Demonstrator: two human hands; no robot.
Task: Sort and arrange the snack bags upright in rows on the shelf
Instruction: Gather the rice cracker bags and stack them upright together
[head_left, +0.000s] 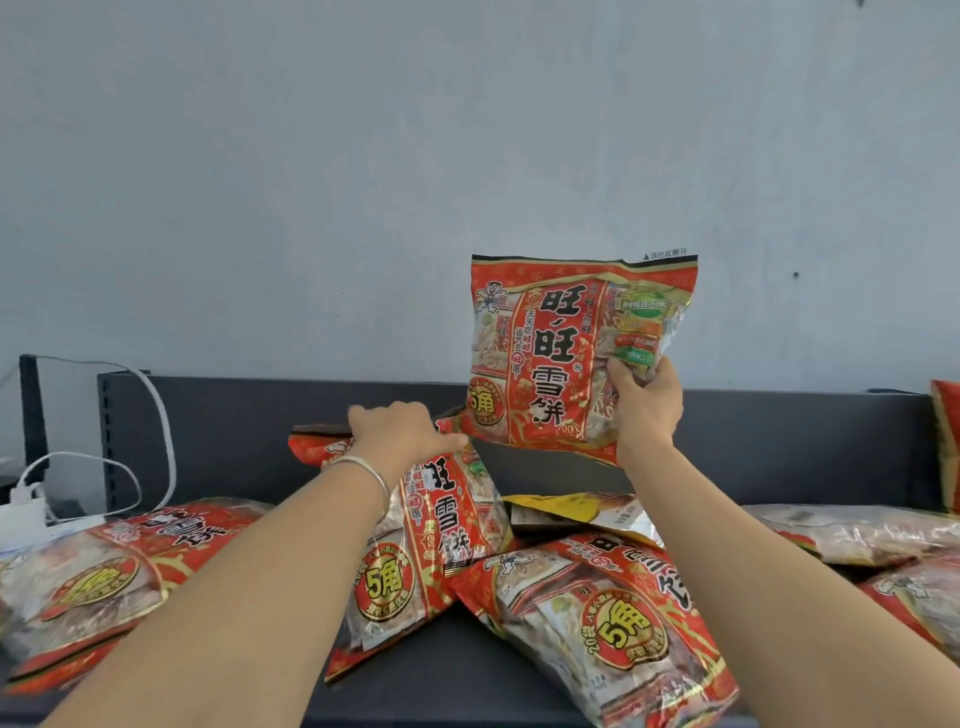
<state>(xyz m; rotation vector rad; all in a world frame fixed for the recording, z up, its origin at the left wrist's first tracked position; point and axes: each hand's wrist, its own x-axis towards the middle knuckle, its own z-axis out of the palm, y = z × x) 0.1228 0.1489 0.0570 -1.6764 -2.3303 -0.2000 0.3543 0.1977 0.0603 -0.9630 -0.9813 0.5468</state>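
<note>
We see the right hand (647, 402) gripping the raised bag (566, 353) at its lower right edge, thumb on the printed front and fingers behind. That bag is upright and clear of the shelf (234, 441), its front facing us, with the grey wall (467, 156) behind its top half.

The left hand (400, 434) lies palm down on the top edge of the leaning bag (431, 535), fingers curled over the top seal and thumb stretched right. This bag stands tilted on the shelf floor, just left of and below the raised one. A bracelet (363, 467) circles the left wrist.

More red bags lie flat around it: the left bag (98, 582), the front bag (608, 623) touching the leaning bag's lower right, and the right bags (857, 535). A yellow bag (571, 506) lies behind the front bag. At the far right edge another bag (948, 441) stands against the shelf's back. White cables (156, 415) hang beside the shelf's left end.
</note>
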